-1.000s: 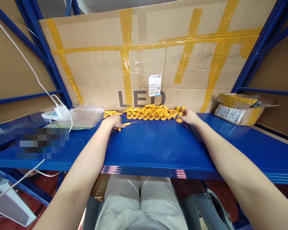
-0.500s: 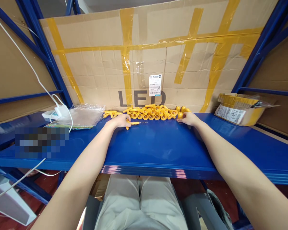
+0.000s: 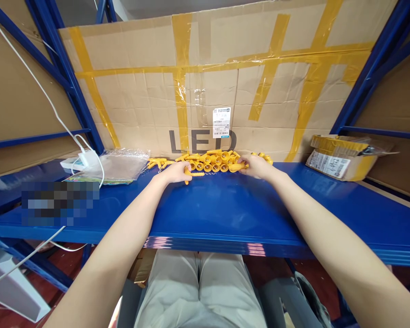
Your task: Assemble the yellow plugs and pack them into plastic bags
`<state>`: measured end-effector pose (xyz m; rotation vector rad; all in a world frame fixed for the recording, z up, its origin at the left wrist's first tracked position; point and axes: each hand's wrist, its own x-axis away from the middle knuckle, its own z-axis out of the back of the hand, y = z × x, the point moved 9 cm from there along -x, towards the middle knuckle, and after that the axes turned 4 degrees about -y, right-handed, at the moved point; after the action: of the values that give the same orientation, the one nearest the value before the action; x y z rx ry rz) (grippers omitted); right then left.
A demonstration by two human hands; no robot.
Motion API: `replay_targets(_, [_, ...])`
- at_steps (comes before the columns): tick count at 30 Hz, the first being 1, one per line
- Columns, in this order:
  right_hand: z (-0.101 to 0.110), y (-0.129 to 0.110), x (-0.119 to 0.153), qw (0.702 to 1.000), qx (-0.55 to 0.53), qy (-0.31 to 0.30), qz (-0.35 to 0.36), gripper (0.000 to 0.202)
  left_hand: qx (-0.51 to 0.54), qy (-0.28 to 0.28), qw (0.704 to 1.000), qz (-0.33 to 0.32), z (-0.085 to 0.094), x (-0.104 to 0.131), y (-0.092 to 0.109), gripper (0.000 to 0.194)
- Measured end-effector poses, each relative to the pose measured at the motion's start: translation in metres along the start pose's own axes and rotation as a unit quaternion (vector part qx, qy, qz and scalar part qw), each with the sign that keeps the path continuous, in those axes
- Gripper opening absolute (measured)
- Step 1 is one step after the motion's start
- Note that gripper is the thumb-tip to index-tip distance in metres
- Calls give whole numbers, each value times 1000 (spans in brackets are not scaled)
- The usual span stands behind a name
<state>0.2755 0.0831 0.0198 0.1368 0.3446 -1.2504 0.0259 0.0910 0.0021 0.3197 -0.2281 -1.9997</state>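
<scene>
My left hand [image 3: 178,171] is closed around a yellow plastic stem with a ridged shaft [image 3: 196,174], which points right. A thin metal spring [image 3: 211,173] extends from the shaft's end. My right hand [image 3: 257,166], its fingers closed, grips a yellow ribbed plastic barrel [image 3: 236,167] lying roughly level and pointing left toward the spring. Just behind both hands is a pile of yellow funnel-shaped pieces [image 3: 207,166], open ends facing me. Yellow branched pieces [image 3: 160,162] lie left of the pile. More small yellow pieces [image 3: 267,157] show behind my right hand, partly hidden.
All this rests on a blue metal shelf [image 3: 212,209], backed by a taped cardboard sheet [image 3: 140,105]. A clear plastic bag [image 3: 123,164] and a white power strip [image 3: 85,159] with cables are at left. An opened cardboard box [image 3: 341,157] stands at right.
My right hand has moved left from the small yellow pieces and now holds the barrel in front of the pile. My left hand has shifted slightly right with the stem.
</scene>
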Motion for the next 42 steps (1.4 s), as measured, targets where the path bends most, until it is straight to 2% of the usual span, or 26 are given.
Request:
replay_targets(5, [-7,-34,3,995,-60,-17,79,25,19,-10,1000,-12,1,4,9,25])
replay_targets(9, [-11,-45,6,991,-83,-31,101,22,30,-17,999,-15,1,6,13,23])
replay_targets(23, [-11,-47,6,986,-121,-27,111,21,50,-21,998,-42,-5,4,19,24])
replay_targets(30, [-7,-40,7,992,-100,-25,73,22,32,-21,999,-25,-3,4,14,25])
replay_targets(42, [-12,-45,5,987,-123,-34,98,21,29,-11,999,-36,-6,3,18,25])
